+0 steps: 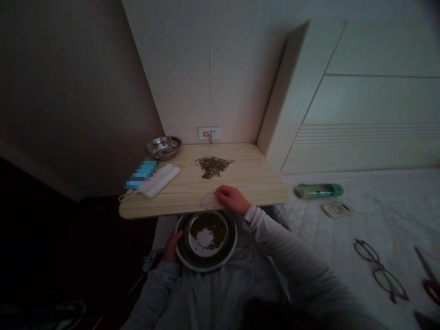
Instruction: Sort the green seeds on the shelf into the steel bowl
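My left hand (172, 247) grips the left rim of a round metal basin (206, 268), held at my lap below the table's front edge. Small dark green grains, which look like mung beans (217, 229), lie in a ring around its pale bottom. Over the front edge of the table, my right hand (232, 199) pinches a thin, clear, rounded piece (208, 200) that rests on or just above the wood. Beyond it, a loose pile of the same beans (213, 166) spreads across the tabletop.
On the wooden table (185, 183) stand a steel bowl (163, 147), a white power strip (160, 180) and a blurred phone (140, 174). A wall socket (209, 133) is behind. The bed (319, 243) holds a green bottle (319, 190), a small device (337, 210), glasses (380, 268) and scissors (429, 279).
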